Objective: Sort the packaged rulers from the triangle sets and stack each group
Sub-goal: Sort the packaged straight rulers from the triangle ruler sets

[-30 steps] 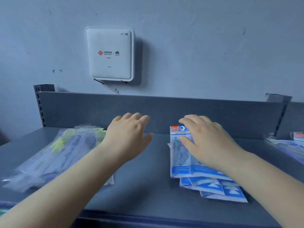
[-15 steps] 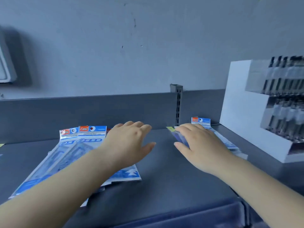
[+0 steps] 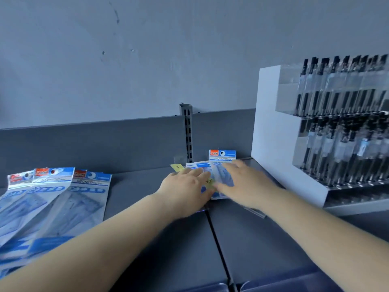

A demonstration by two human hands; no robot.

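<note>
A mixed pile of clear packets [image 3: 221, 165] lies at the back of the grey shelf [image 3: 157, 239], just left of a white display stand. Blue-and-white "Geometric" headers and one yellow header tab [image 3: 177, 167] stick out of it. My left hand [image 3: 186, 191] rests flat on the pile's left side, fingers spread. My right hand [image 3: 245, 183] lies on its right side, fingers stretched over a blue packet. Both hands hide most of the pile. A fanned group of triangle-set packets [image 3: 69, 199] with blue headers lies at the far left.
A white tiered display stand [image 3: 280, 144] with rows of black pens in clear slots fills the right side. A slotted metal upright [image 3: 188, 133] rises from the shelf's back panel. A seam [image 3: 219, 239] divides the two shelf boards.
The view has swung right, from the wall box and two piles to the pen stand. Both hands have reached forward onto the mixed pile; the left hand was hovering over the bare shelf before.
</note>
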